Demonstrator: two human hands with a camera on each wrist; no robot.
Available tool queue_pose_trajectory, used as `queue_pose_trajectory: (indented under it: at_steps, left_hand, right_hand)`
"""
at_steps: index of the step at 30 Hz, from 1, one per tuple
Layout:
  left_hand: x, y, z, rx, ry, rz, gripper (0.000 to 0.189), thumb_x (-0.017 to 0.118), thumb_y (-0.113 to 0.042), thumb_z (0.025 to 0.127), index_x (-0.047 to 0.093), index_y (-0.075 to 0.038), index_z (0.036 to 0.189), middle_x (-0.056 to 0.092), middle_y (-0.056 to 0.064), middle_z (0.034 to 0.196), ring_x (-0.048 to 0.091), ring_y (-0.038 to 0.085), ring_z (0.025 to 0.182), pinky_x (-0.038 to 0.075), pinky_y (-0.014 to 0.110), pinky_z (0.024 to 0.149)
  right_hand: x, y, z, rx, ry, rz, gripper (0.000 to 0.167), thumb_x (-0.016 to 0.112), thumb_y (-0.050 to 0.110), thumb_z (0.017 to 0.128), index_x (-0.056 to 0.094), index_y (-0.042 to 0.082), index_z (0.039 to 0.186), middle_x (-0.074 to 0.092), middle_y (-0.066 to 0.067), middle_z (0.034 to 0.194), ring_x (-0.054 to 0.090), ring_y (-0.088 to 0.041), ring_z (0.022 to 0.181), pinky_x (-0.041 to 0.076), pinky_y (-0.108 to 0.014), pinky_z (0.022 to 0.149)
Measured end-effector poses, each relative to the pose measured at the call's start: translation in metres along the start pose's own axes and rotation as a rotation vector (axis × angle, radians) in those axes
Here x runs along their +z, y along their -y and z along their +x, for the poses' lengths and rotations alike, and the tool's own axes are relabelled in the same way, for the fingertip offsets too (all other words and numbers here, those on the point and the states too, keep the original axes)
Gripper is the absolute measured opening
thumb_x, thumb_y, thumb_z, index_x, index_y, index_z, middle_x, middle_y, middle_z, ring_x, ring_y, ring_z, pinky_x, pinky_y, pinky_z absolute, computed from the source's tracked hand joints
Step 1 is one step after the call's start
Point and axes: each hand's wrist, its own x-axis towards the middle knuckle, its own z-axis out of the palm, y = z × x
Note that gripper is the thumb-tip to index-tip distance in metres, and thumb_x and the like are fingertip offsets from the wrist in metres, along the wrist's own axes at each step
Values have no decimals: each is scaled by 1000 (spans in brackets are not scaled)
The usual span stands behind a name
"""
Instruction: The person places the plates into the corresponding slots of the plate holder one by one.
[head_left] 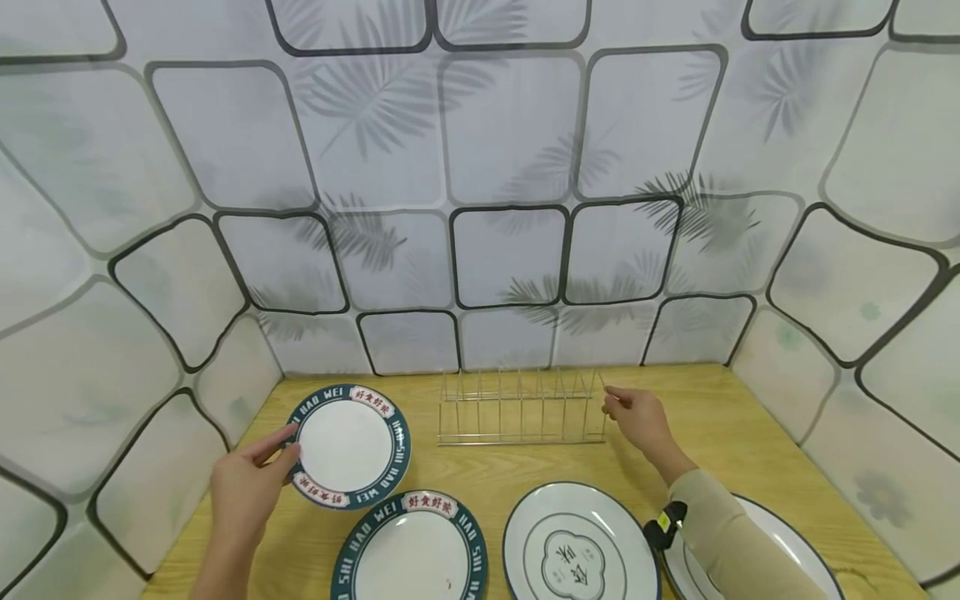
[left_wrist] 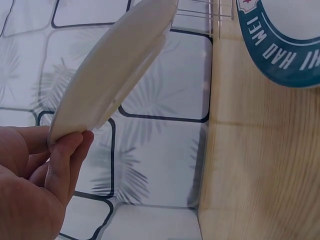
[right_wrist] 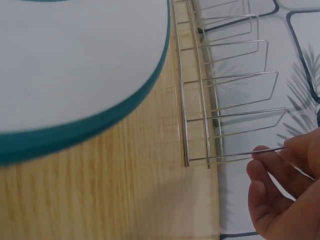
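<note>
My left hand (head_left: 251,487) pinches the left rim of a plate (head_left: 345,446) with a dark teal border and white lettering, raised over the table's left side. Seen from the left wrist, the plate's pale underside (left_wrist: 112,70) tilts steeply, thumb on one face and fingers on the other. A wire dish rack (head_left: 521,408) stands at the back of the table with nothing in its slots. At its right end, my right hand (head_left: 639,417) pinches the last upright wire; the right wrist view shows thumb and fingertips (right_wrist: 260,155) on that wire.
Another teal-bordered plate (head_left: 411,554) lies at the front on the wooden table (head_left: 465,475). To its right is a white plate (head_left: 581,546) with a dark rim and central characters. A further white plate (head_left: 780,533) lies partly under the right sleeve. Patterned cloth (head_left: 510,250) encloses the back and sides.
</note>
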Motion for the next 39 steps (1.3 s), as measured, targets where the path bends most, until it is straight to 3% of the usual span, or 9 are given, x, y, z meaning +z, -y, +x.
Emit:
queue_pose_trajectory:
  at_steps: [10,19,28,34,39]
  left_hand:
    - [22,-15,5,104,-13,28,34,67,-12,95,66,-8,128,56,17,138,66,16,94,56,16,67]
    - [42,-35,10,193,-44,43,30,67,-9,93,70,-9,123,60,16,132,66,26,94,52,15,55]
    - [65,-47,19,310,-75,97,27,67,-7,92,72,-10,119,64,15,127,69,31,95,52,12,56]
    - [82,-54,24,378,-98,131,28,68,-6,92,72,-10,119,65,13,126,70,28,97,58,22,67]
    - [91,-60,23,410,-127,189,27,67,-7,92,73,-11,118,65,14,125,71,29,93,59,26,63]
  right_hand:
    - [-1,2,1,-7,1,-16,35,54,10,102,57,-6,133,72,-18,101,69,-33,95,59,-40,76]
    - [-3,1,4,-2,10,-5,36,54,12,102,57,-5,133,72,-17,102,69,-32,95,59,-39,76]
    - [-1,-3,3,-25,9,-5,35,54,11,102,58,-6,133,73,-18,100,68,-34,95,60,-38,75]
    - [1,-4,3,-27,0,3,35,54,10,101,58,-7,132,73,-18,99,69,-34,95,60,-39,75]
    - [0,-4,4,-31,-10,3,35,55,9,101,58,-8,131,73,-18,98,69,-33,93,60,-38,74]
